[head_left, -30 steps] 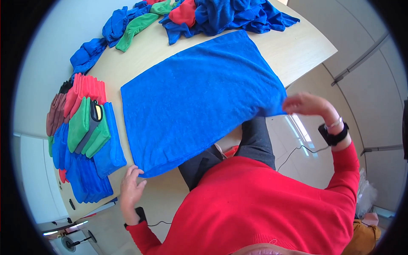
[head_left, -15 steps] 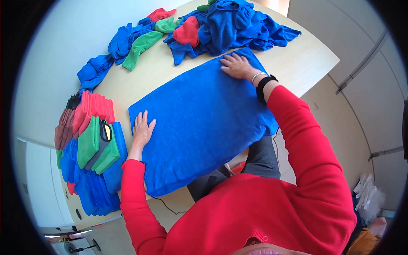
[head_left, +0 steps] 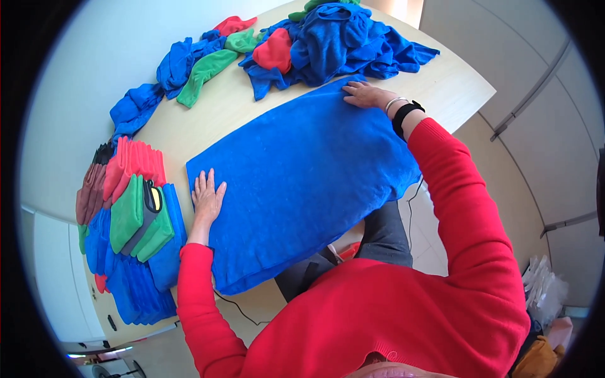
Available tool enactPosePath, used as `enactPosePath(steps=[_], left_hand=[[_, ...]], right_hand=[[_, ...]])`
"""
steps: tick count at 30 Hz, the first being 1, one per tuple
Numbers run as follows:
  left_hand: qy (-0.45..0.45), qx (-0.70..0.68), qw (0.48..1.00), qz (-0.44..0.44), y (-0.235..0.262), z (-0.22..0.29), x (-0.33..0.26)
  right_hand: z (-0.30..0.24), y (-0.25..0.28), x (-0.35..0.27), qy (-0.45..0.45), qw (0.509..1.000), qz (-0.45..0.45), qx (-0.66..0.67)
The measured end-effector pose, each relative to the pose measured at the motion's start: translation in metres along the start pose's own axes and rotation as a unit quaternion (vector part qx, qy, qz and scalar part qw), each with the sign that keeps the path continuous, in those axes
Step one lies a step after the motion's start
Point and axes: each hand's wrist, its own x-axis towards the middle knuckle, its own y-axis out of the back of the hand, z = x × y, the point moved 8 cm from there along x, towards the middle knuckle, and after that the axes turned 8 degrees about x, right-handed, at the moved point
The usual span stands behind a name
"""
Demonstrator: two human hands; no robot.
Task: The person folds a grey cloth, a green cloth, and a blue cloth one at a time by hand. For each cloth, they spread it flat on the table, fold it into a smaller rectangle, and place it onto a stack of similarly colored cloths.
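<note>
A large blue towel point(head_left: 283, 157) is spread over the table, and its near edge droops past the table's front edge. On the towel's left side my left hand point(head_left: 208, 198) lies flat with fingers apart, pressing the cloth. At the far right corner rests my right hand point(head_left: 367, 96), fingers stretched out to the left over the towel; its thumb is hard to make out. A bracelet and a black band circle the right wrist.
A heap of crumpled blue towels point(head_left: 334, 44) sits at the back, with a red cloth point(head_left: 273, 50) and a green cloth point(head_left: 207, 75) beside it. Folded red towels point(head_left: 133, 162), folded green towels point(head_left: 128, 214) and folded blue towels point(head_left: 142, 293) stand at the left. A cable hangs below the table.
My right hand has slid right and slightly nearer along the towel's far corner, and the right side of the cloth has shifted outward. My left hand stays flat at the left side.
</note>
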Motion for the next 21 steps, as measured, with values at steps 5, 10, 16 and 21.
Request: enactPosePath(steps=[5, 10, 16, 21], left_hand=[[0.008, 0.011, 1.0, -0.005, -0.003, -0.005, -0.003], [0.008, 0.011, 1.0, -0.014, -0.004, -0.001, -0.011], [0.011, 0.006, 1.0, -0.009, 0.0, 0.002, -0.009], [0.014, 0.012, 1.0, -0.02, -0.001, 0.0, -0.009]], right_hand=[[-0.04, 0.004, 0.003, 0.004, 0.998, -0.058, -0.03], [-0.045, -0.002, 0.014, 0.02, 0.999, 0.041, -0.003], [-0.029, 0.005, 0.035, -0.061, 0.997, 0.03, 0.043], [-0.037, -0.001, 0.031, -0.013, 1.0, 0.022, 0.012]])
